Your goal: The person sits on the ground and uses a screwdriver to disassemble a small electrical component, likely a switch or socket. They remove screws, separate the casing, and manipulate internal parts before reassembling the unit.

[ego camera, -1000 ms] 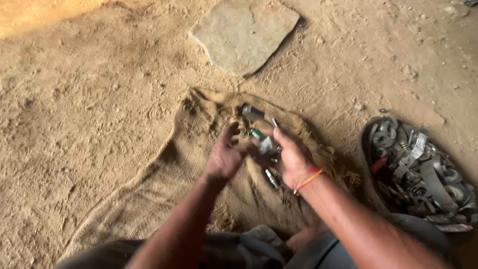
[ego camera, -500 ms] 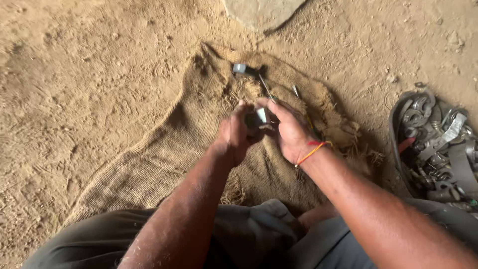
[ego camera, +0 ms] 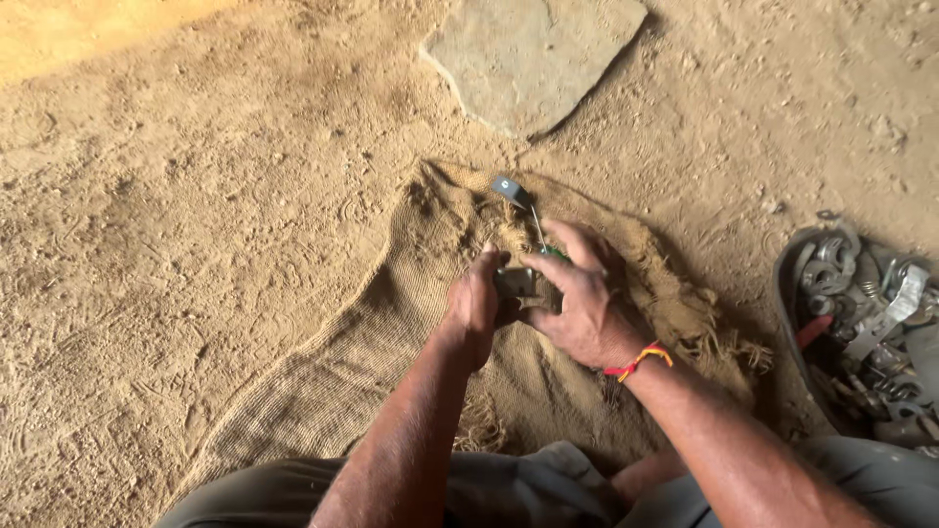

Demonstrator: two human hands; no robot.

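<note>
Burlap sacking (ego camera: 391, 342) lies beneath us at frame centre, where our left hand (ego camera: 473, 305) and right hand (ego camera: 584, 298) close their fingers on a small metal part (ego camera: 516, 283); tray of metal pieces (ego camera: 861, 323) at right.

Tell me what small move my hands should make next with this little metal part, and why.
Probably keep both hands closed on the small metal part and lower it nearer the burlap sack: the left hand and right hand pinch it above loose dirt ground.
</note>
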